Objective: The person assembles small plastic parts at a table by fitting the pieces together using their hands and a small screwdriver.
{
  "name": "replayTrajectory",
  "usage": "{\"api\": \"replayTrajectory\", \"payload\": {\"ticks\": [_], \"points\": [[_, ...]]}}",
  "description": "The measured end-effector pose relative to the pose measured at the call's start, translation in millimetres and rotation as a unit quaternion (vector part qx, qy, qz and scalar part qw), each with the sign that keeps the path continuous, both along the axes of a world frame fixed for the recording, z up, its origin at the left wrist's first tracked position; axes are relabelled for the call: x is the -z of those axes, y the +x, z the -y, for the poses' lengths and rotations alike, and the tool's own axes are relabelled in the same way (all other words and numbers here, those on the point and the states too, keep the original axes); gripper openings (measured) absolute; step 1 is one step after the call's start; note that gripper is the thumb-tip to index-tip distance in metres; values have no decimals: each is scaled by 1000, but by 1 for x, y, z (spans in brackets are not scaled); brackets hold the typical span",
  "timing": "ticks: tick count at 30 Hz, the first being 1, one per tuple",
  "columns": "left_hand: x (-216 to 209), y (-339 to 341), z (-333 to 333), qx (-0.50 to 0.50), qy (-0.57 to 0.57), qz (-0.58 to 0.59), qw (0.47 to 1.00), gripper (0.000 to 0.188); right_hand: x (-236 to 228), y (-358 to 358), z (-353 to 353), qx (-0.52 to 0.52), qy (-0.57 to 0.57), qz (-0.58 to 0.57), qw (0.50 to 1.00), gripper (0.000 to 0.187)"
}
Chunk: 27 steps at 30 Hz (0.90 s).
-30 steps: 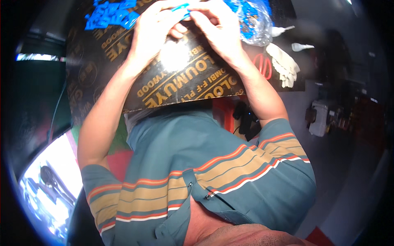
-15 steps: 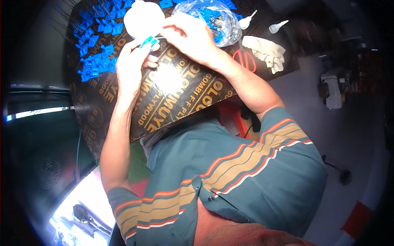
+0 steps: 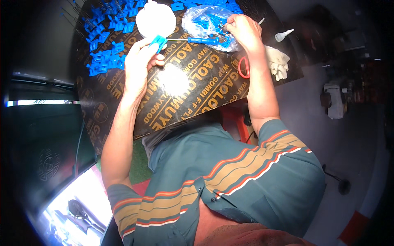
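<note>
Left hand (image 3: pixel 141 61) pinches a small blue plastic part (image 3: pixel 158 41) between thumb and fingertips, just at 6 o'clock of the white round container (image 3: pixel 156 20); right hand (image 3: pixel 242 30) is closed on something small inside the clear bag (image 3: pixel 207 24) of blue pieces, at 3 o'clock of the container; what it grips I cannot tell. Blue-handled screwdriver (image 3: pixel 197 40) lies on the dark tabletop (image 3: pixel 193 94) between the hands. Judged step: fetching a piece to join to the held part; the next move calls for bringing both hands together and aligning them.
</note>
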State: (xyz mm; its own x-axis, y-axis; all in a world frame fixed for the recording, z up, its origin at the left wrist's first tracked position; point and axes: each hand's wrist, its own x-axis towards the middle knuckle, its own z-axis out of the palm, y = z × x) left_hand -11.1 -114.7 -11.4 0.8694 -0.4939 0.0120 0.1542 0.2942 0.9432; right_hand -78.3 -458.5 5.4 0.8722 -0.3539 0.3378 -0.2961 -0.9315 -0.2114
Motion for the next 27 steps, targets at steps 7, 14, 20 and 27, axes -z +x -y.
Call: {"api": "replayTrajectory", "payload": {"ticks": [7,14,20,27], "points": [[12,8,-5,8,-24,-11,1000,39,3,4,2,-2,-5,-28,1000,23],[8,8,-6,19,-57,-44,997,40,-1,8,-8,1,6,-19,1000,20],[20,17,-10,47,-115,-108,986,29,-16,11,-32,-51,51,124,990,19],[26,17,-9,43,-137,-149,978,26,2,18,-108,-270,291,188,898,17]]}}
